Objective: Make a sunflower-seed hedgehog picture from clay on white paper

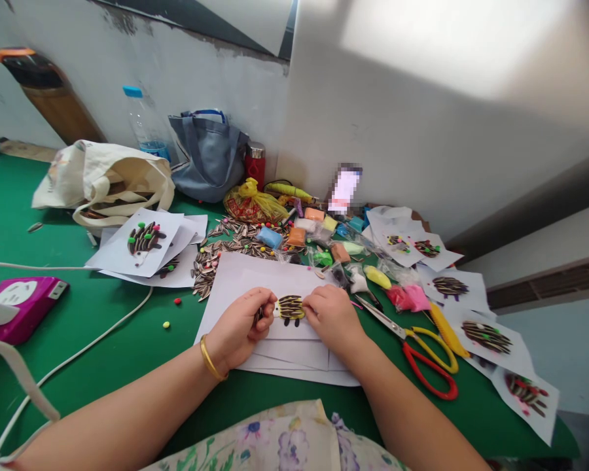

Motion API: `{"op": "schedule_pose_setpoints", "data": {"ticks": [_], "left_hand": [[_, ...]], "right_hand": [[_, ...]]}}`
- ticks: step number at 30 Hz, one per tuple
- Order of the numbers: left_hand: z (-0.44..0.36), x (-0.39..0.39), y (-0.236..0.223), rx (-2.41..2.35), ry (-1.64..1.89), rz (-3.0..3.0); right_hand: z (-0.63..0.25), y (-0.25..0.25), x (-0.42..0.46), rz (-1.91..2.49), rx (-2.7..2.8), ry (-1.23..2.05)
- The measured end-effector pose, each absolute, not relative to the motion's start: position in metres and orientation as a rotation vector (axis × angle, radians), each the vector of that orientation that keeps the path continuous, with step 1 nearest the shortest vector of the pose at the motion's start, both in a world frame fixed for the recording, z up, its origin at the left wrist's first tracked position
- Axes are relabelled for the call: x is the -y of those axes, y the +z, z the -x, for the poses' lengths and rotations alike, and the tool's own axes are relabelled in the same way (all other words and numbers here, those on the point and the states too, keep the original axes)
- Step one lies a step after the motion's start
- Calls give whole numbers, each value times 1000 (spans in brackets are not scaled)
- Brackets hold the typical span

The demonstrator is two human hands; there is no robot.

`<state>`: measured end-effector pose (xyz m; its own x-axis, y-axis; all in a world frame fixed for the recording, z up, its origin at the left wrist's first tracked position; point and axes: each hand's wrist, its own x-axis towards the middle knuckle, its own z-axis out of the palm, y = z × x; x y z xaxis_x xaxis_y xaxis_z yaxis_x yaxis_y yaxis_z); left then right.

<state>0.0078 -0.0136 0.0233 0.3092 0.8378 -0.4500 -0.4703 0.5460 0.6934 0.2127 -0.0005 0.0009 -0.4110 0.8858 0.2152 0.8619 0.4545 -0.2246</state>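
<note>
Green felt covers the desk (103, 314), set against a scuffed white wall. Near its front edge a small seed-covered hedgehog figure (290, 308) lies on a stack of white paper sheets (255, 275), pinched between two bare hands. The left hand (239, 329), a gold bangle (210, 359) at its wrist, is curled with fingertips closed against the figure's left end; the right hand (332, 316) is likewise curled, fingers pressing on its right end. Just right of the sheets lie scissors (419, 353) with red and yellow handles. Behind the sheets a heap of sunflower seeds (216, 255) spreads among coloured clay packets (299, 232). Finished hedgehog pictures (485, 337) on paper line the right edge, with another (144, 241) toward the back left. A cream tote bag (108, 180), a grey bag (209, 157) and a water bottle (144, 127) stand along the back edge, and a magenta device (27, 304) rests at the left edge beside a white cable (103, 337).
</note>
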Motion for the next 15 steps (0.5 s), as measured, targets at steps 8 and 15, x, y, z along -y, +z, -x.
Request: {"op": "schedule_pose_setpoints", "data": {"ticks": [8,15], "left_hand": [[-6,12,27,-748,848,-190],[-8,16,36,-600,870,-63]], "right_hand": [[-221,11,3,1476,2325,119],[-205,32,28,1186,2161,146]]}}
